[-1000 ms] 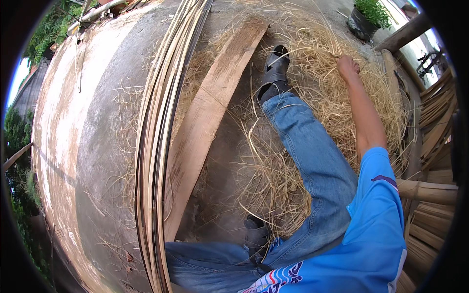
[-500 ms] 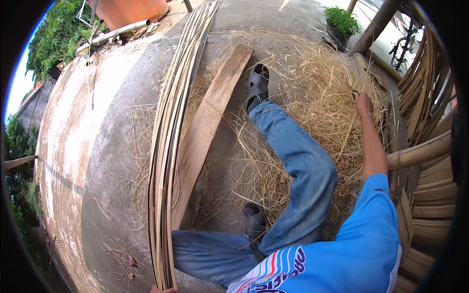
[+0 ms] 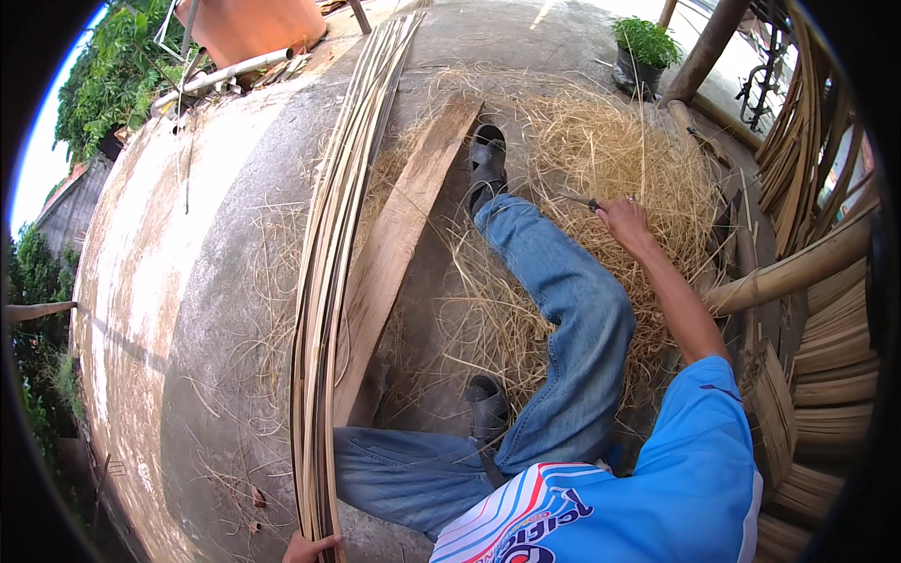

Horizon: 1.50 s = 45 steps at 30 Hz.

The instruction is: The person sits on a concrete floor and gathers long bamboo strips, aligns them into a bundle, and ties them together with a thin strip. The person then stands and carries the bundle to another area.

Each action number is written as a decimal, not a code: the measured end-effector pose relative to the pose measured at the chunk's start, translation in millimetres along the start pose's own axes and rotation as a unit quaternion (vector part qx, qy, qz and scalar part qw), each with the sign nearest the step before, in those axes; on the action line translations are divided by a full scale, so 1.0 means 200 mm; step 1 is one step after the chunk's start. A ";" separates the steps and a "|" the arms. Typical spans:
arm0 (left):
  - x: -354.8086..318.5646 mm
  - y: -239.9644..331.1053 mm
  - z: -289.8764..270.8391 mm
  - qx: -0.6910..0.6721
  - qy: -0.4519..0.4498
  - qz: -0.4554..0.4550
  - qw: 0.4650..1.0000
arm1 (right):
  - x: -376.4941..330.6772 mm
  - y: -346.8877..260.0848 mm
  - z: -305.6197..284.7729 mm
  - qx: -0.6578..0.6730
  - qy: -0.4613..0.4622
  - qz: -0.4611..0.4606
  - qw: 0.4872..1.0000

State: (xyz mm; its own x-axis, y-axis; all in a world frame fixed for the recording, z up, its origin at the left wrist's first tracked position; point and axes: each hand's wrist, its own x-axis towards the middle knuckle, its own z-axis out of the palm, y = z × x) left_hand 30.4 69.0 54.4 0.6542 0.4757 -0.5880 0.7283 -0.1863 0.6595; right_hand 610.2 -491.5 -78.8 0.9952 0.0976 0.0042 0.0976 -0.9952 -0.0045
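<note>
I sit on a concrete floor in jeans and a blue shirt, legs stretched out. My right hand is out over a heap of straw-like shavings and is shut on a knife with its thin blade pointing left. My left hand sits at the bottom edge, gripping the near end of a long bundle of thin bamboo strips that runs away from me across the floor. A wooden plank lies beside the bundle, between it and my right leg.
Bamboo poles and stacked split bamboo stand close on the right. A potted plant and a post are beyond the shavings. An orange pot and a pipe lie at the far left, with bushes behind.
My right hand has drawn back from the far shavings toward me and now shows a knife in it. My left hand has come into view on the strip bundle.
</note>
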 end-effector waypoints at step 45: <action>0.16 -0.15 -0.08 0.020 -0.050 -0.137 0.989 | -0.98 -0.25 -0.06 0.221 -0.207 0.020 0.953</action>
State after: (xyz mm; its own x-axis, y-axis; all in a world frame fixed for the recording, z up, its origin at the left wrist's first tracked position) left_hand 25.3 104.0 23.0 0.4474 0.4257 -0.7865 0.8869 -0.0979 0.4515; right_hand 410.5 -460.3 -67.5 0.9051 0.1453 -0.3997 -0.0391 -0.9075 -0.4183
